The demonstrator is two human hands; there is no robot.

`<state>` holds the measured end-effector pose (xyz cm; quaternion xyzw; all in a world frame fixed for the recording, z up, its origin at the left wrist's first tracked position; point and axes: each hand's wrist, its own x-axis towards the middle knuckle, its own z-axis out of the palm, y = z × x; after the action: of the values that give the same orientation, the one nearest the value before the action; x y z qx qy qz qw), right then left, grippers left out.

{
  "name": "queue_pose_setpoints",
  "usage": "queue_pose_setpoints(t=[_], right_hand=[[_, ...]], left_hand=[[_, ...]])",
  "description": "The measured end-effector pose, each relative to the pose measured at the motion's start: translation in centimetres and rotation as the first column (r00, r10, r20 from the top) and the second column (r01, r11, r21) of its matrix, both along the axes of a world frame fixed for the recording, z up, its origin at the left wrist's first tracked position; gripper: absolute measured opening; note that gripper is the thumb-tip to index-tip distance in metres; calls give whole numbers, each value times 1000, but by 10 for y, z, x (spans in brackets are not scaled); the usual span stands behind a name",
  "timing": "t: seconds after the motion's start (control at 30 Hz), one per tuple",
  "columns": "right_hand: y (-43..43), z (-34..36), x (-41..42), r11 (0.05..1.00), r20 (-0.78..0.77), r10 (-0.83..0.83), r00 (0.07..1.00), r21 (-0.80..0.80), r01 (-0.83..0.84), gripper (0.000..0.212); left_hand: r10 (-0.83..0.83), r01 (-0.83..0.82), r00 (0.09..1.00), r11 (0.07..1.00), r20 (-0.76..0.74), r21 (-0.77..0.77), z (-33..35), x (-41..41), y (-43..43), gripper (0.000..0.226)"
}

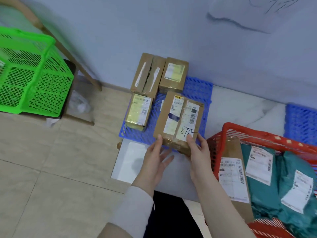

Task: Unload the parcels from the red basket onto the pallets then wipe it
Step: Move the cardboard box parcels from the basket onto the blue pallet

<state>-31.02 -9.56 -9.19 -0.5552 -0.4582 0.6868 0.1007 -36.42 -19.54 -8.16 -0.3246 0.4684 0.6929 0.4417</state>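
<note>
A brown cardboard parcel (pixel 180 119) marked "8732" hangs tilted over the near edge of the blue pallet (pixel 199 88). My left hand (pixel 157 157) holds its near left corner, thumb on top. My right hand (pixel 197 152) grips its near right corner, thumb on the label. Three other cardboard parcels lie on the pallet: a long one (pixel 147 74) and a labelled one (pixel 174 74) at the back, a taped one (pixel 138 111) at the left. The red basket (pixel 257 133) at the right holds a long brown box (pixel 234 176) and teal mailer bags (pixel 260 170).
A second blue pallet (pixel 301 122) lies at the far right by the wall. A green basket (pixel 32 73) stands at the left beside a wooden chair leg (pixel 80 66). A white sheet (pixel 130 160) lies on the tiled floor in front of the pallet.
</note>
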Motion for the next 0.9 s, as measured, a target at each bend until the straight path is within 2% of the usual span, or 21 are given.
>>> queue_pose_setpoints(t=[0.1, 0.2, 0.4, 0.6, 0.73, 0.9], right_hand=[[5, -29, -18, 999, 34, 49, 998, 1, -49, 37], [12, -76, -35, 999, 73, 42, 996, -23, -40, 41], [30, -142, -58, 995, 148, 91, 985, -47, -85, 46], [41, -161, -80, 989, 159, 146, 976, -20, -144, 43], [47, -164, -92, 979, 176, 184, 967, 58, -197, 45], [49, -160, -103, 979, 202, 187, 962, 47, -200, 50]], left_hand=[[128, -127, 991, 992, 42, -19, -32, -14, 15, 28], [186, -182, 981, 981, 60, -65, -76, -31, 32, 18], [222, -213, 973, 969, 61, -122, -140, -50, 51, 15], [315, -306, 949, 938, 31, -162, -163, -70, 61, 17], [299, -289, 954, 941, 29, -179, -165, -79, 68, 14], [208, -201, 978, 953, 6, -225, -162, -81, 72, 17]])
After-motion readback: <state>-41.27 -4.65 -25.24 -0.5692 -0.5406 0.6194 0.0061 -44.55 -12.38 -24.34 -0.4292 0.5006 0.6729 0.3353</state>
